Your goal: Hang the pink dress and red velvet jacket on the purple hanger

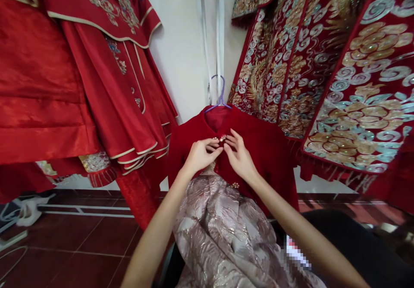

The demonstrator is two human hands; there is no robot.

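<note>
A dark red jacket (265, 150) hangs in front of me on a purple hanger (221, 96). Its front bears small gold and pearl-like button ornaments (223, 137), with another ornament (235, 185) lower down. My left hand (204, 153) pinches the jacket's front edge just under the upper ornament. On the other side, my right hand (237, 153) has its thumb and fingertips at the same ornament, its outer fingers bent up. Exactly what lies between the fingertips is hidden. Shiny silvery-pink brocade fabric (223, 227) spreads below the hands, in front of the jacket.
Red robes with cream trim (106, 64) hang close on the left, and heavily embroidered red and gold garments (323, 72) on the right. White straps (220, 33) run up the wall above the hanger. A metal rack bar (90, 211) and pale shoes (28, 212) are low left.
</note>
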